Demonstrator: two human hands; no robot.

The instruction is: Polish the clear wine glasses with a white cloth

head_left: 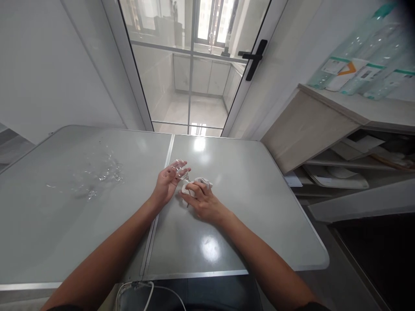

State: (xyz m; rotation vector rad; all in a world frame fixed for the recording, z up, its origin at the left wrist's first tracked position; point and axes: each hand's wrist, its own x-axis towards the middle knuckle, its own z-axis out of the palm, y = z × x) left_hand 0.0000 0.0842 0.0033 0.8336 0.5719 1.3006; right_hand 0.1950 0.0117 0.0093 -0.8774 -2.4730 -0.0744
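My left hand (167, 180) is closed around the bowl of a small clear stemmed glass (177, 164), which lies tilted just above the table. My right hand (202, 201) grips a crumpled white cloth (204, 181), pressed against the stem end of the glass. The foot of the glass is mostly hidden by the cloth and fingers. Both hands are close together near the middle of the grey-white table (253, 207), just right of its metal seam.
Several clear, shiny pieces (110, 172) sit on the table's left half; their shape is hard to make out. Beyond the table stands a glass door with a black handle (254, 58). At right, a shelf unit (330, 116) carries several clear bottles (359, 73). White cables (151, 293) hang below the front edge.
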